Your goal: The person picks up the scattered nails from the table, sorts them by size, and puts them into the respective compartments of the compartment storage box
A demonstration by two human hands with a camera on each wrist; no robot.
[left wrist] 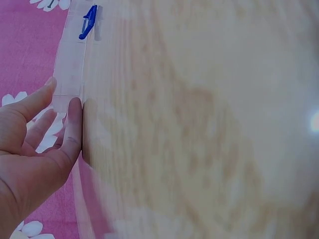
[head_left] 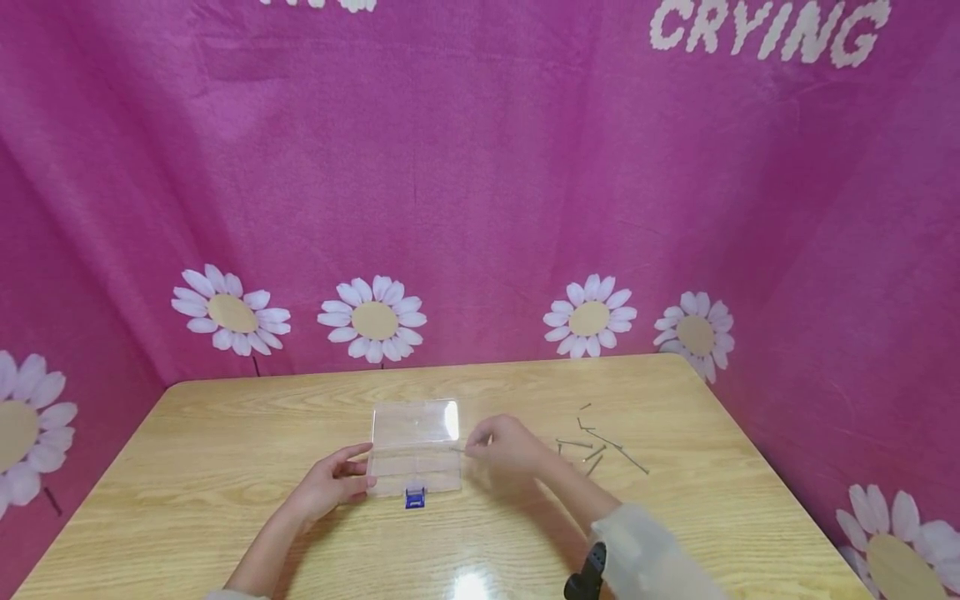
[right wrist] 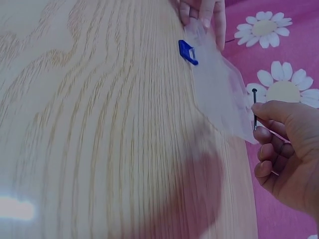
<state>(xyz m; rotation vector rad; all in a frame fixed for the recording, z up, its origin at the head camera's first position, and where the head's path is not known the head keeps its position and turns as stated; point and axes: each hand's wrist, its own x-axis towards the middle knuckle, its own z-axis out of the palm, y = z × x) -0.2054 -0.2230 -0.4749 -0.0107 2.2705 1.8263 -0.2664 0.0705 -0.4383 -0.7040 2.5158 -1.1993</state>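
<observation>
A clear plastic box (head_left: 420, 479) stands on the table with its transparent lid (head_left: 408, 422) raised at the back and a blue latch (head_left: 415, 498) at its front. My left hand (head_left: 326, 487) touches the box's left end, its fingers extended along the side in the left wrist view. Beside the right end, my right hand (head_left: 504, 446) pinches a thin dark nail (right wrist: 255, 107) between thumb and index finger. The nail's flat head shows in the right wrist view. Whether anything lies inside the box is hard to tell.
Several loose nails (head_left: 574, 442) lie scattered on the wooden table (head_left: 300, 417) to the right of my right hand. A pink curtain (head_left: 480, 208) with daisies hangs behind the table and along both sides.
</observation>
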